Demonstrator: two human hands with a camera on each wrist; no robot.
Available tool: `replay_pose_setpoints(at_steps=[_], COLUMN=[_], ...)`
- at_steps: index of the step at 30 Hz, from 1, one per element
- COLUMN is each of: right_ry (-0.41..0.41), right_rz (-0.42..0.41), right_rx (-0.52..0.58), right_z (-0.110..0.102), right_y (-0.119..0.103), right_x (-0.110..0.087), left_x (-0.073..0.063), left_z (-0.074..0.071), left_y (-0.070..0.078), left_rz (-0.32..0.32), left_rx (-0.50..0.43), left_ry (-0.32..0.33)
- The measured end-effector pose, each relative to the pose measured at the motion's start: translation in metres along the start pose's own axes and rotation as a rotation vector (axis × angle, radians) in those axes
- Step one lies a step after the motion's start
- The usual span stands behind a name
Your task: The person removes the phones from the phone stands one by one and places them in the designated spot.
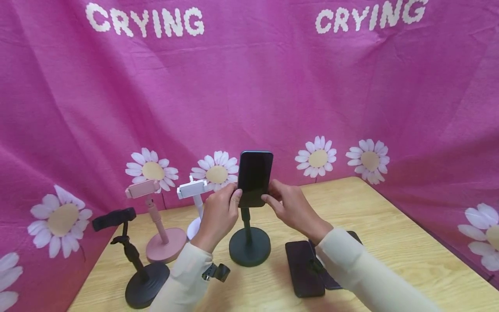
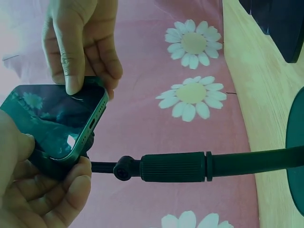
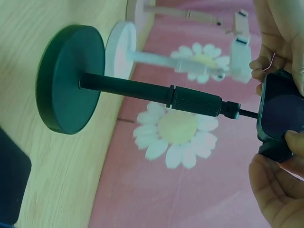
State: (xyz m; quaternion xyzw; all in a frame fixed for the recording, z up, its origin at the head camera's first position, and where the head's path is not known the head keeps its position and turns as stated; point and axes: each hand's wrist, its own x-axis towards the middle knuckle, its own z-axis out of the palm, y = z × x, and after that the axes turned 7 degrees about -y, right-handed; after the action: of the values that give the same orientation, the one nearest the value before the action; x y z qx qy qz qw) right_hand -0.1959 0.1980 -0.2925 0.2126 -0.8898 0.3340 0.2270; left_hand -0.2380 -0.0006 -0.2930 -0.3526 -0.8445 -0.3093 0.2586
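A dark smartphone (image 1: 255, 177) stands upright at the top of a black phone stand (image 1: 249, 248), its screen facing me. My left hand (image 1: 221, 209) grips the phone's lower left side, thumb at the front edge and fingers curled behind. On the opposite side, my right hand (image 1: 295, 207) pinches the lower right edge, its thumb (image 2: 72, 71) lying on the screen. Dark holder ends (image 3: 275, 150) show at the phone's two sides in the right wrist view. Most of the clamp is hidden behind phone and fingers.
Left of the black stand are a white stand (image 1: 193, 189), a pink stand (image 1: 166, 245) and another black stand (image 1: 146, 284). Dark phones (image 1: 306, 268) lie on the wooden table (image 1: 409, 260) under my right forearm. A pink flowered cloth (image 1: 249, 86) hangs behind.
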Motion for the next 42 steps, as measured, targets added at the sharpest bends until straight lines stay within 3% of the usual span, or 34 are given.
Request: replay_pose_setpoints(at_steps=[12, 19, 29, 42], right_ry=[-0.044, -0.051, -0.048, -0.084], right_rz=[-0.081, -0.121, -0.179, -0.129], right_rx=[0.045, 0.057, 0.066, 0.101], right_z=[0.001, 0.000, -0.004, -0.004], right_y=[-0.016, -0.021, -0.032, -0.034], right_x=[-0.007, -0.011, -0.013, -0.013], left_x=[-0.022, -0.031, -0.040, -0.040], left_z=[-0.018, -0.028, -0.040, -0.044], left_y=[0.007, 0.012, 0.015, 0.017], left_rz=[-0.033, -0.032, -0.076, -0.135], left_rx=[-0.069, -0.059, -0.133, -0.165], left_ry=[0.001, -0.004, -0.041, -0.073])
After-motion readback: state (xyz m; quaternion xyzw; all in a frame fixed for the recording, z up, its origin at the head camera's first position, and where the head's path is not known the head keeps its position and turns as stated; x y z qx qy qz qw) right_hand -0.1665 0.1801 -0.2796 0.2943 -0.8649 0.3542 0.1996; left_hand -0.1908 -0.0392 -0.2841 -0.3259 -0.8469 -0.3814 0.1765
